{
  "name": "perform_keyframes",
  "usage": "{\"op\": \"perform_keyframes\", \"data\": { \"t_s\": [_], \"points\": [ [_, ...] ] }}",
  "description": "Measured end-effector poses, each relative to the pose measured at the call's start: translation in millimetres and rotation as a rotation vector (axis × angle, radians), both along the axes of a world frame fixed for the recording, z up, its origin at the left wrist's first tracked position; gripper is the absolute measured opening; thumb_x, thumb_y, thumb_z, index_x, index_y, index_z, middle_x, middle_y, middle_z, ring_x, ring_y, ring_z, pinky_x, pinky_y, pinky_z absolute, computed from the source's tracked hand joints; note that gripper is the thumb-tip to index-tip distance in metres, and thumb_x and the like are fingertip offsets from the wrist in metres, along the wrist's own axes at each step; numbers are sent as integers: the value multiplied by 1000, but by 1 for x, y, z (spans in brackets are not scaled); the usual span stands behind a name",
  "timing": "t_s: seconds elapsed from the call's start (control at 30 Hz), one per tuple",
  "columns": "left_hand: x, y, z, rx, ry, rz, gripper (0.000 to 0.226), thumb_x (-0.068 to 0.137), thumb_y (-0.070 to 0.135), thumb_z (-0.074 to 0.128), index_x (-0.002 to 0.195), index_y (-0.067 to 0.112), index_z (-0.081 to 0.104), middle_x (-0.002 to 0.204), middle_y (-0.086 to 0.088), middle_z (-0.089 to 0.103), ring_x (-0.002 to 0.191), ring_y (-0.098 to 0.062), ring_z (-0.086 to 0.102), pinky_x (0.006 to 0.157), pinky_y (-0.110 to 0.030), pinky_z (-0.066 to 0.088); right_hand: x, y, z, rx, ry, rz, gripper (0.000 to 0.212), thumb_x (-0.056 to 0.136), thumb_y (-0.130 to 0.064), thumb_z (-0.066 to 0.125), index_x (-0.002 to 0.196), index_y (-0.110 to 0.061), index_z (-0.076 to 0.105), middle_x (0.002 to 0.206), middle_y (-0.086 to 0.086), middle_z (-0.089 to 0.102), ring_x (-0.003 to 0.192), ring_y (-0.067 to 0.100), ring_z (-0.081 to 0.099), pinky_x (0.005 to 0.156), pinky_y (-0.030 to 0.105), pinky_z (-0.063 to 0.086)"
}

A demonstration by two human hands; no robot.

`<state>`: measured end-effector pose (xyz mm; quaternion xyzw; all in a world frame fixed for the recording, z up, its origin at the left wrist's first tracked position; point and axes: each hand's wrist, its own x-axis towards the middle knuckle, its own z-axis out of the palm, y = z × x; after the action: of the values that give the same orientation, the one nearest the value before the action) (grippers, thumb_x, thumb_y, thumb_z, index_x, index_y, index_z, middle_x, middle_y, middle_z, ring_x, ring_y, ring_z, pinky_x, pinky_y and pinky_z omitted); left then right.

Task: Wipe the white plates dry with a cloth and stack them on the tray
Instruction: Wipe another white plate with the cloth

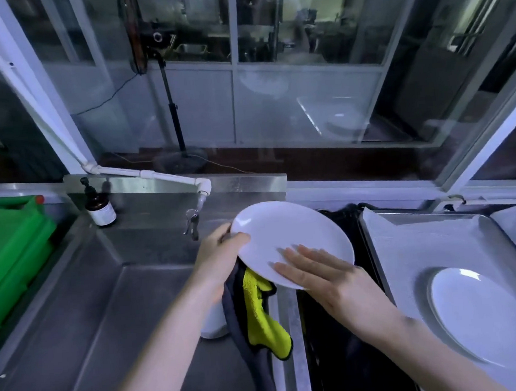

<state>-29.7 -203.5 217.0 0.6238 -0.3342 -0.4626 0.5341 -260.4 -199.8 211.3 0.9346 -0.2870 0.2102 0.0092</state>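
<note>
2 hands share the work. The right hand [326, 279] lies flat, its fingers [297, 253] straight and spread on the near face of the white plate [287, 233], gripping nothing and probably only steadying it. The left hand [221, 249] pinches the plate's left rim, thumb on top and the other fingers hidden beneath. There the yellow-and-grey cloth [260, 314] seems to be bunched against the underside, and its loose end hangs down. That hold suggests the underside is the face being dried. The plate is held tilted in the air above the right edge of the steel sink [135, 295], so any drips would fall there. Just to the right sits the tray [422, 245], carrying 1 second plate [485, 317] lying flat, close enough for a short carry. A brown soap bottle [100, 211] stands at the sink's back.
</note>
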Motion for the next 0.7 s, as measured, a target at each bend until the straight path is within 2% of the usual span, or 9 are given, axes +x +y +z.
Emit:
{"op": "perform_keyframes", "data": {
  "t_s": [0.1,0.17,0.23,0.3,0.37,0.43,0.5,0.57,0.7],
  "points": [
    [-26,-6,-6,-9,22,14,17,78,17,65,85,29,75,82,7,75,81,-18,64,75,-34,48,-23,-2,1,-12,-21,-60,56,87,-19,76,140,-25,56,146,0,53,134,26,51,104,55,47],
    [-45,-10,-12,-14,46,25,18,78,18,65,83,33,75,77,11,73,76,-14,63,72,-33,48,-46,-5,3,99,-56,-155,61,82,-37,77,138,-24,57,148,0,50,139,27,45,110,58,38],
    [-63,-14,-19,-30,36,22,23,83,16,64,81,37,74,76,17,72,68,-1,63,65,-26,47,-79,-7,5,330,-121,-269,76,75,-54,73,143,-32,47,156,-7,37,148,17,29,122,46,23],
    [-81,-17,-25,-45,44,5,29,86,15,63,83,41,75,82,17,74,69,5,65,65,-22,49,-112,-6,4,543,-305,-411,80,72,-59,70,145,-39,43,155,-18,34,144,-3,27,117,16,21],
    [-102,-20,-30,-48,56,-41,28,88,15,63,86,40,75,89,14,76,78,-1,68,72,-26,52,-138,-8,-3,664,-552,-627,67,80,-49,71,142,-36,49,141,-19,50,122,-14,46,99,6,35],
    [-127,-23,-34,-50,48,-104,29,89,17,63,87,43,75,92,15,75,82,-1,68,76,-26,52,-157,-11,-12,754,-724,-841,48,89,-32,71,135,-26,58,117,-8,65,92,-5,61,84,19,47],
    [-156,-26,-42,-60,34,-178,27,90,20,63,94,44,74,96,16,75,87,1,68,75,-25,51,-174,-13,-23,794,-786,-941,34,89,-22,71,123,-24,67,96,1,71,73,11,64,74,27,49],
    [-184,-30,-51,-58,29,-221,26,89,23,63,103,43,72,101,18,74,93,0,67,73,-20,50,-196,-10,-33,777,-859,-996,28,86,-16,74,111,-28,72,87,3,72,67,13,60,65,21,46],
    [-238,-42,-66,-86,-48,-388,30,91,22,60,102,49,69,100,21,73,91,5,66,67,-7,47,-247,-3,-51,712,-998,-1112,35,81,-6,71,104,-33,71,85,-5,71,61,-3,59,54,6,40]
  ]
}}
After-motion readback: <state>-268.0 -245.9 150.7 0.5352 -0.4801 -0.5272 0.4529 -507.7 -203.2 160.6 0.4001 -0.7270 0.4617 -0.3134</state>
